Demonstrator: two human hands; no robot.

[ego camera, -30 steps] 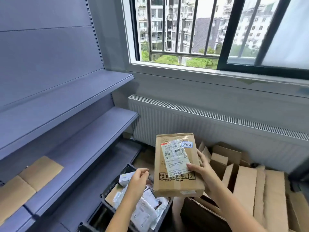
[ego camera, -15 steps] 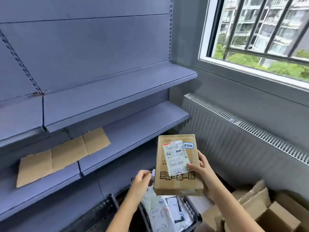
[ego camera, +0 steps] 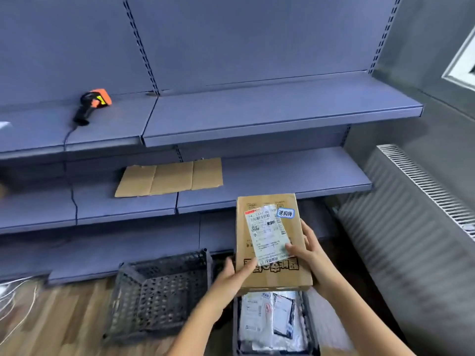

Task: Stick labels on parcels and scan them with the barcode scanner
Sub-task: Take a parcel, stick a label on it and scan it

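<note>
A brown cardboard parcel point(ego camera: 298, 240) is held flat in front of me, low and right of centre. It carries a white shipping label point(ego camera: 266, 233) and a small blue sticker point(ego camera: 285, 213). My left hand point(ego camera: 232, 274) grips its lower left corner, thumb on top. My right hand point(ego camera: 309, 251) holds its right edge, thumb lying on the label's lower right corner. An orange and black barcode scanner point(ego camera: 92, 104) lies on the upper shelf at the far left, its cable hanging down.
Blue metal shelves point(ego camera: 257, 116) fill the wall ahead; a flat cardboard sheet point(ego camera: 169, 177) lies on the middle one. Below stand an empty black mesh crate point(ego camera: 156, 291) and a crate of white bagged parcels point(ego camera: 270, 322). A radiator point(ego camera: 411, 214) runs along the right.
The view has swung left from the window to the shelves, bringing the scanner into sight. My left hand has closed on the parcel's lower left corner; the right hand keeps its hold.
</note>
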